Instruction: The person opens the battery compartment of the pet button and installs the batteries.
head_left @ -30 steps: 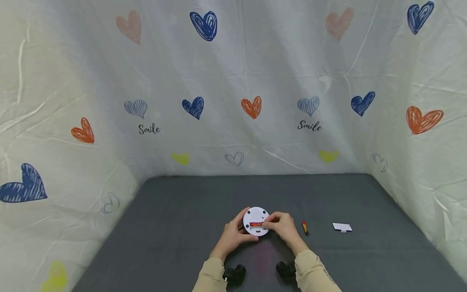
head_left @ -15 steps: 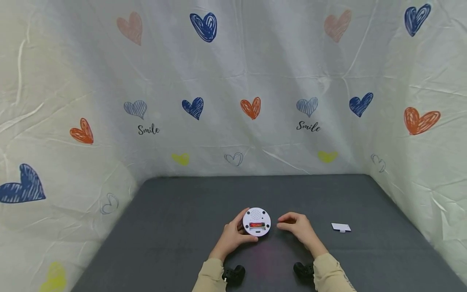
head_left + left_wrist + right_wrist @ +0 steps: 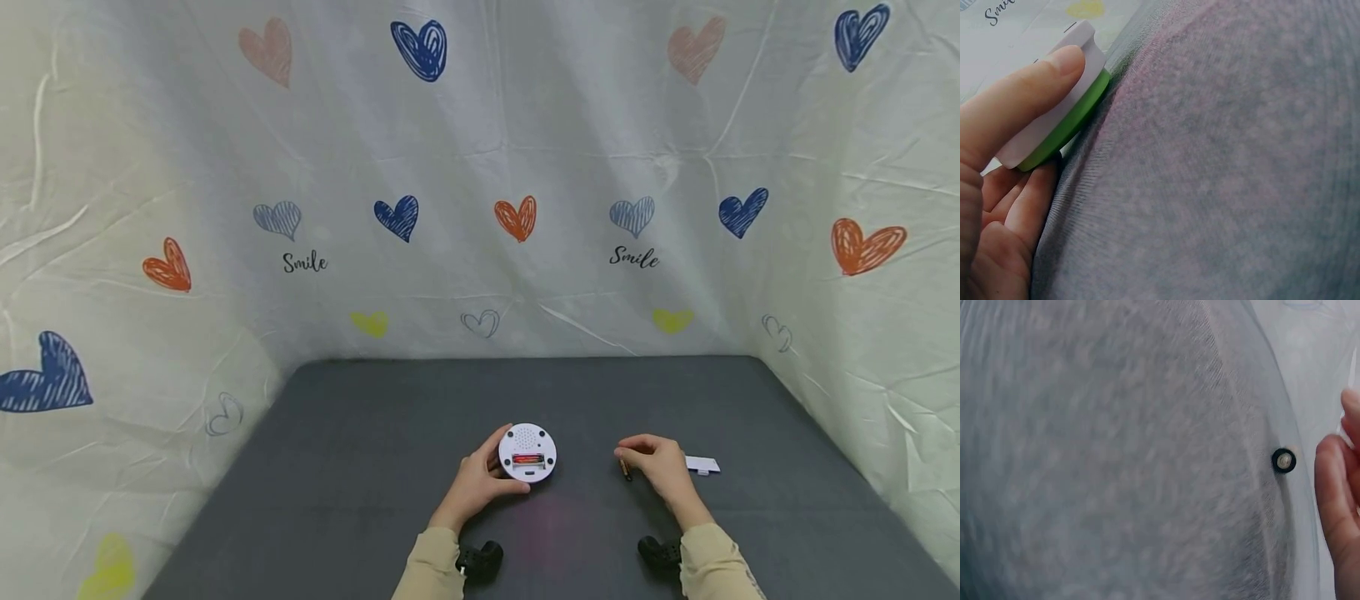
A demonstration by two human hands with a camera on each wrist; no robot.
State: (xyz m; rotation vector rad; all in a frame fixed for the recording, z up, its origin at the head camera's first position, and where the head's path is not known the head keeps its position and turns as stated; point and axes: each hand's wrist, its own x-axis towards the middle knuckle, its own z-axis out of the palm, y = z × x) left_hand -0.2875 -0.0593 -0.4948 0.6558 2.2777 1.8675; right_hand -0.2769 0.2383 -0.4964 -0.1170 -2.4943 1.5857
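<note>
Script "Smile" (image 3: 305,262) readable twice on white heart-print fabric (image 3: 450,150). Left hand (image 3: 474,486) clasps round white-and-green device (image 3: 527,438); slotted red battery (image 3: 528,459) unreadable. Right hand (image 3: 660,469), fingers apart, hides part of black-ended cylindrical battery (image 3: 627,472) on grey tabletop (image 3: 375,467).

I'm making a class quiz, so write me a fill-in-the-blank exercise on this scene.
The ____ hand holds the round device.
In the left wrist view, the device is white and ____.
The flat white piece lies to the ____ of the battery outside the device.
The backdrop bears the printed word ____.

Missing: left; green; right; Smile.
</note>
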